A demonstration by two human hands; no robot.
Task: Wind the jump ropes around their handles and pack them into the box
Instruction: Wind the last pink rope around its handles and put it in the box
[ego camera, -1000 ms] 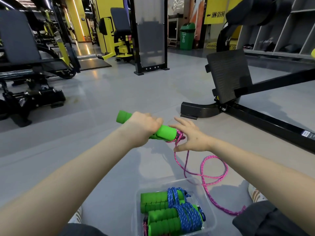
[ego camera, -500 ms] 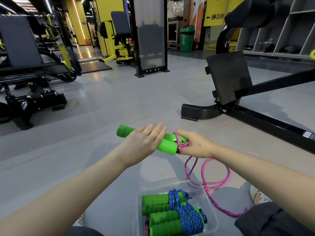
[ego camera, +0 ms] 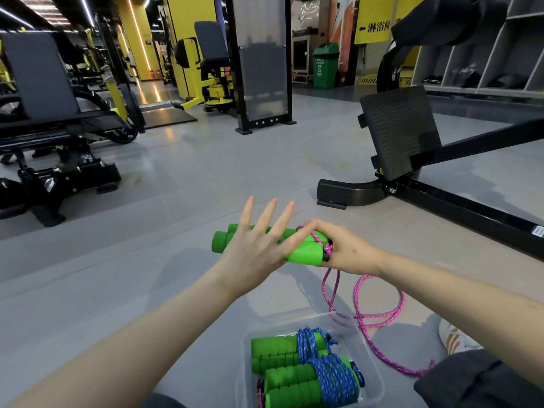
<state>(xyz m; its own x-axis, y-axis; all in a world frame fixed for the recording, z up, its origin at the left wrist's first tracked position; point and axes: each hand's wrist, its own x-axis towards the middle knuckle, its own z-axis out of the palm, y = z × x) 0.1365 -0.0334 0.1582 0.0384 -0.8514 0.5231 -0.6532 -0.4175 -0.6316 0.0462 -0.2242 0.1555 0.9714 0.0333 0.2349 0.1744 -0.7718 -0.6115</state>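
Note:
Two green foam handles [ego camera: 303,250] lie side by side in the air above the floor. My right hand [ego camera: 344,250] grips their right end, where a pink rope [ego camera: 365,316] is looped round them. The rest of the pink rope hangs down and trails in loops on the floor. My left hand [ego camera: 259,245] is in front of the handles with its fingers spread straight, the palm against them. Below, a clear plastic box [ego camera: 374,375] holds two pairs of green handles wound with blue rope [ego camera: 326,369].
A black bench frame [ego camera: 441,195] with a footplate crosses the floor at the right. A dark weight machine [ego camera: 59,160] stands at the left. Grey floor lies between them. A shoe [ego camera: 454,338] and my dark trouser leg are at the lower right.
My left hand let go of the handles and spread its fingers wide. My right hand took hold of the handles' right end with the pink rope. The handles sank slightly lower.

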